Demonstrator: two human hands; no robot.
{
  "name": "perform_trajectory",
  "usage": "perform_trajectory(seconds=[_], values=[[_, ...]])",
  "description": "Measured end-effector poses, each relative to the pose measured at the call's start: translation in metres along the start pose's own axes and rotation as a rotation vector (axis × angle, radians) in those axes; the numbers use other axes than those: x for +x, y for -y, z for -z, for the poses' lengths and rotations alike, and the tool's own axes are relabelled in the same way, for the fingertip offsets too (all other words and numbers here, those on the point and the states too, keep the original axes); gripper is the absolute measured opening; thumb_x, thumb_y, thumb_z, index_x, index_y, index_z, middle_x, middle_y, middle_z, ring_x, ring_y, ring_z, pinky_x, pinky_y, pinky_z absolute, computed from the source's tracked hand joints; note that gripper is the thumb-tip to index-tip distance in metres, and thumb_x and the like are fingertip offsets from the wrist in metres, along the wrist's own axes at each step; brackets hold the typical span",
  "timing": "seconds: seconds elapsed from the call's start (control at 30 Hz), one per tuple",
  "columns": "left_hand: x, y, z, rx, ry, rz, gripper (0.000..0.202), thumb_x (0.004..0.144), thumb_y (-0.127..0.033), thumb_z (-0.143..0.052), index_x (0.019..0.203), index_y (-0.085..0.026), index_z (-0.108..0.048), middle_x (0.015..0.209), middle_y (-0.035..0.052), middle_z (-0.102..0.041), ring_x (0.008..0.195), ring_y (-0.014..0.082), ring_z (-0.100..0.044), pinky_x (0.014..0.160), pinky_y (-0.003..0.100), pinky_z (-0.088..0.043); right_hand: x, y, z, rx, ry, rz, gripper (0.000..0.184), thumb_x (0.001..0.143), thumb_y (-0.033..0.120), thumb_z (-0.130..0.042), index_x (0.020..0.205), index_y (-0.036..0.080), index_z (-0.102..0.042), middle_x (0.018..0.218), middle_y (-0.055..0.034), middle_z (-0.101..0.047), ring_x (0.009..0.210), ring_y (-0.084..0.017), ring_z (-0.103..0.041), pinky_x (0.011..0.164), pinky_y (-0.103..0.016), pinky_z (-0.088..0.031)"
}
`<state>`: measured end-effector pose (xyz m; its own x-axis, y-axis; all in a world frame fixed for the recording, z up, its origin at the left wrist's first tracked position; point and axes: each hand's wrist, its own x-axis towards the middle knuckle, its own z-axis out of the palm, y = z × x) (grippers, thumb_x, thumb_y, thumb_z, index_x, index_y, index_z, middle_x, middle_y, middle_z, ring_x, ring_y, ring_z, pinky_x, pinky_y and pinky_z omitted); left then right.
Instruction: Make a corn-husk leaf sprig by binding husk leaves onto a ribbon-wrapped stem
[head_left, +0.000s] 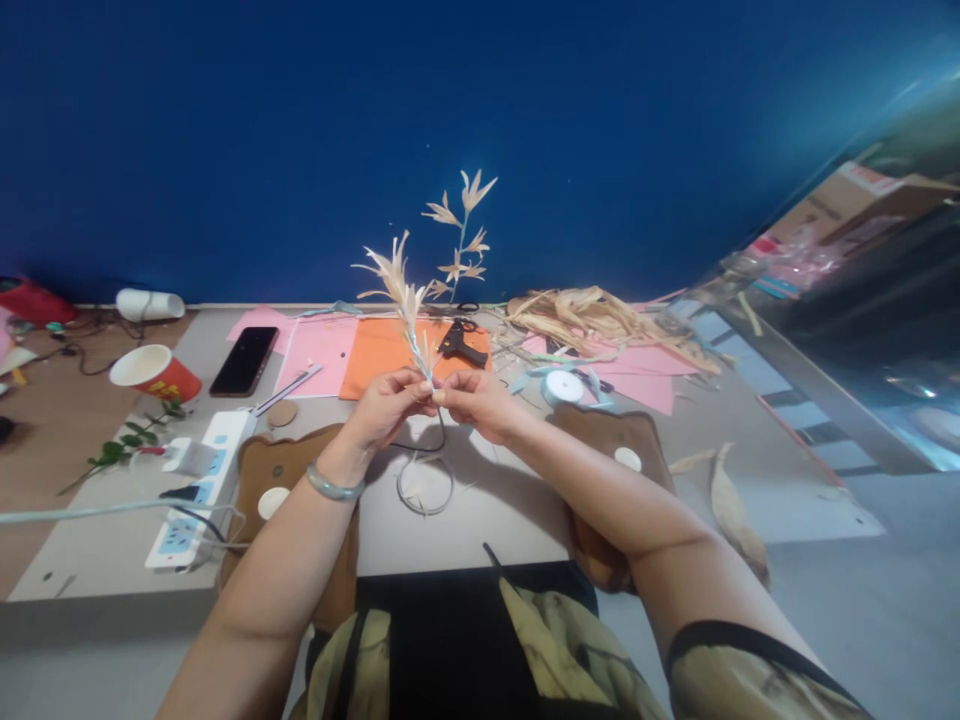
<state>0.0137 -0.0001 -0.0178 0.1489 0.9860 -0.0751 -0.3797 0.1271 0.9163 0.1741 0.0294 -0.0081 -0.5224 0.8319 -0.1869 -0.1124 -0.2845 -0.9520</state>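
Papery, spiky spray (395, 275); left hand (384, 408) and right hand (481, 404) pinch its stem (417, 350).

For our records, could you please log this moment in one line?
left hand: pinching flowered stem; right hand: pinching same stem; phone: lying on table

No text is readable: marks on the cardboard box (847, 205) and the red cup (174, 380) toward the worktop's (495, 525) left edge blur.
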Motion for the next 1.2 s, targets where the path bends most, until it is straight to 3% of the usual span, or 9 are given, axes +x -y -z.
perform_trajectory(seconds=[0.33,0.57,0.83,1.0,1.1,1.2], values=[[0.0,0.001,0.001,0.135,-0.065,-0.055,0.033,0.061,-0.041,-0.078,0.065,-0.014,-0.059,0.061,-0.0014,-0.06,0.057,0.0102,-0.059,0.06,0.025,-0.051,0.0,-0.004,0.001,-0.128,-0.06,0.055,0.035,0.056,0.04,-0.082,0.063,0.015,-0.058,0.047,0.0045,-0.054,0.038,-0.004,-0.033,0.038,-0.021,-0.021],[0.003,0.004,-0.002,0.247,-0.231,-0.096,0.035,0.06,-0.042,-0.077,0.063,-0.013,-0.058,0.054,-0.0013,-0.057,0.049,0.0105,-0.056,0.052,0.024,-0.047,-0.005,-0.007,-0.002,-0.379,-0.125,0.243,0.029,0.065,0.039,-0.076,0.063,0.015,-0.061,0.061,-0.0015,-0.063,0.053,-0.01,-0.05,0.051,-0.023,-0.038],[0.001,0.007,-0.007,0.357,-0.313,-0.213,0.029,0.068,-0.039,-0.072,0.066,-0.016,-0.054,0.055,-0.0034,-0.054,0.047,0.0087,-0.053,0.049,0.021,-0.044,-0.004,-0.008,-0.011,-0.54,-0.209,0.384,0.022,0.072,0.033,-0.067,0.061,0.016,-0.06,0.061,-0.0024,-0.062,0.056,-0.012,-0.052,0.055,-0.026,-0.04],[0.003,0.012,-0.004,0.279,-0.252,-0.204,0.032,0.068,-0.039,-0.073,0.068,-0.017,-0.05,0.057,-0.0039,-0.055,0.051,0.0094,-0.056,0.054,0.022,-0.046,-0.003,-0.009,-0.01,-0.462,-0.163,0.359,0.024,0.073,0.036,-0.068,0.064,0.015,-0.061,0.066,-0.0044,-0.066,0.062,-0.014,-0.058,0.062,-0.028,-0.045],[0.004,0.013,0.0,0.161,-0.135,-0.155,0.032,0.068,-0.037,-0.074,0.073,-0.016,-0.051,0.059,-0.0042,-0.056,0.054,0.0098,-0.057,0.058,0.024,-0.048,-0.003,-0.008,-0.006,-0.304,-0.081,0.282,0.028,0.069,0.04,-0.073,0.067,0.015,-0.062,0.069,-0.005,-0.068,0.068,-0.016,-0.062,0.066,-0.029,-0.047],[0.002,0.009,0.002,0.083,-0.008,-0.101,0.03,0.065,-0.031,-0.077,0.081,-0.014,-0.059,0.069,-0.0018,-0.061,0.06,0.0088,-0.058,0.061,0.023,-0.048,-0.003,-0.005,-0.001,-0.178,-0.036,0.212,0.031,0.065,0.041,-0.077,0.067,0.014,-0.062,0.065,-0.0028,-0.067,0.06,-0.012,-0.058,0.058,-0.025,-0.044]])
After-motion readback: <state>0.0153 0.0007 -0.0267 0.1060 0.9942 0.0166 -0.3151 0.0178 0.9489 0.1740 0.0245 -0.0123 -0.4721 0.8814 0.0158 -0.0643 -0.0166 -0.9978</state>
